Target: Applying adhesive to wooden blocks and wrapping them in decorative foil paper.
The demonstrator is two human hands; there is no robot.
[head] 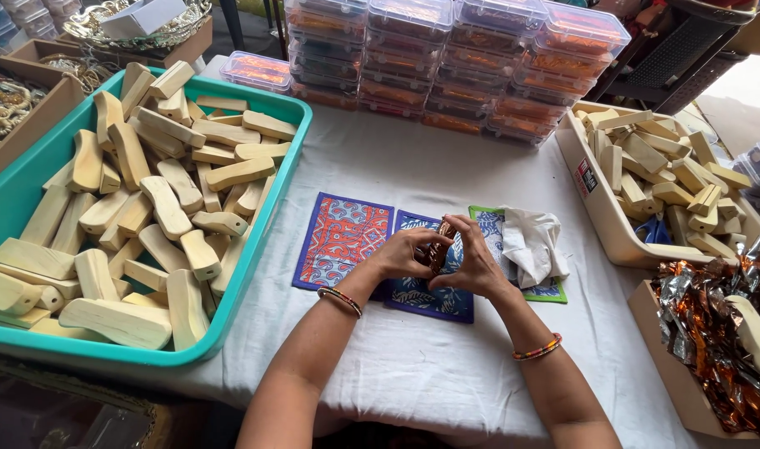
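Left hand [405, 254] and right hand [471, 264] both clamped on small brown piece [440, 244] above blue mat [425, 295]; best kept centred, pressure even.

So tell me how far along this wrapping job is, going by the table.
Done: a box at the right holds foil-wrapped pieces. In hand: the left hand and right hand together hold one foil-covered piece over the patterned mats. Left: the teal tray and the beige bin are full of bare wooden blocks.

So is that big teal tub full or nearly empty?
Full: the teal tub holds pale wooden blocks heaped across almost its whole floor.
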